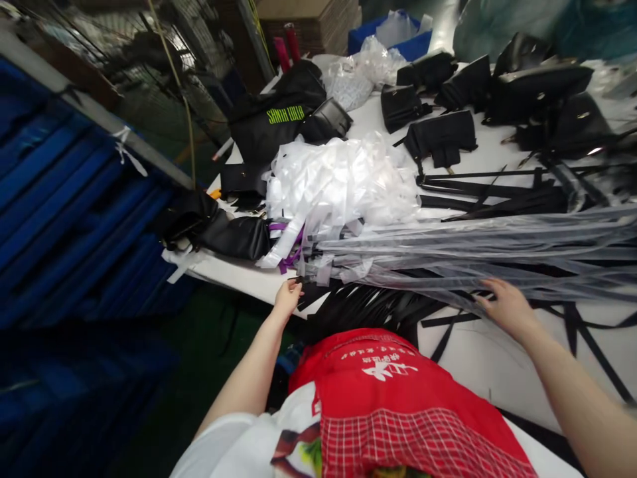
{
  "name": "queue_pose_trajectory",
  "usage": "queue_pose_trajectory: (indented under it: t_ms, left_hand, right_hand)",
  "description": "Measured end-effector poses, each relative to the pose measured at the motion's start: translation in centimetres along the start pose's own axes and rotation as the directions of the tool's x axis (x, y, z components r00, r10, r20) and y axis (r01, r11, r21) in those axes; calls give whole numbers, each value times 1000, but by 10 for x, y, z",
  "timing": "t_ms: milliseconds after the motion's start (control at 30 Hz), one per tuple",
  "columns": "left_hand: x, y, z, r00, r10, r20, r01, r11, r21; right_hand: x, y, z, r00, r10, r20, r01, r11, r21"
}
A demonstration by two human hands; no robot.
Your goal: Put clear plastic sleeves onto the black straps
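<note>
Black straps [371, 307] lie in a dense bundle along the near edge of the bench [472, 362], between the person's two hands and directly before the red apron [428, 382]. The left hand [287, 297] pinches strap material at the bundle's left end, thumb and fingers drawn together. The right hand [508, 307] is at the near edge of long translucent plastic sleeves [497, 242], thumb and fingers apart and gently curved; whether it grips anything cannot be told. These sleeves run rightward across the bench, just beyond and partly over the straps. At their left end are purple strips [294, 249], with a heap of clear plastic wrapping [343, 176] farther off. Beyond the heap, to the right, lie several black pouches [440, 136]; to the far left is a black bag [251, 133] with green lettering. A blue crate [421, 45] occupies the far side, and blue panels [60, 179] are stacked left of the bench.
</note>
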State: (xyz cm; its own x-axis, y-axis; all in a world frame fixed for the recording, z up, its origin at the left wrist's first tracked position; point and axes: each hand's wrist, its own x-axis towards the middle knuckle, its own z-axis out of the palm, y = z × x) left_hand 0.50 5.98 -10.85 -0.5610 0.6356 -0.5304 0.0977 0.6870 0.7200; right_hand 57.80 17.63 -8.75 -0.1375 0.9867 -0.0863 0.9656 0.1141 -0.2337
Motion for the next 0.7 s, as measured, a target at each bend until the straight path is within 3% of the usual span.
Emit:
queue_pose_trajectory:
  t_ms: [100, 200, 367, 500, 700]
  left_hand:
    - [-3, -20, -12, 999, 22, 46, -23, 999, 39]
    - [-7, -35, -18, 993, 52, 103, -61, 994, 90]
    - [-4, -29, -24, 963, 162, 215, -201, 965, 172]
    - [24, 11, -16, 910, 321, 264, -380, 898, 219]
    - [76, 67, 15, 858, 428, 283, -508, 785, 353]
  right_hand:
    - [-44, -58, 33, 990, -57, 129, 43, 993, 113]
    - [-76, -104, 52, 970, -95, 225, 51, 979, 195]
    - [-103, -157, 65, 944, -125, 304, 39, 961, 274]
    - [-91, -187, 63, 937, -175, 301, 98, 962, 254]
    - [-21, -254, 41, 925, -300, 234, 258, 946, 196]
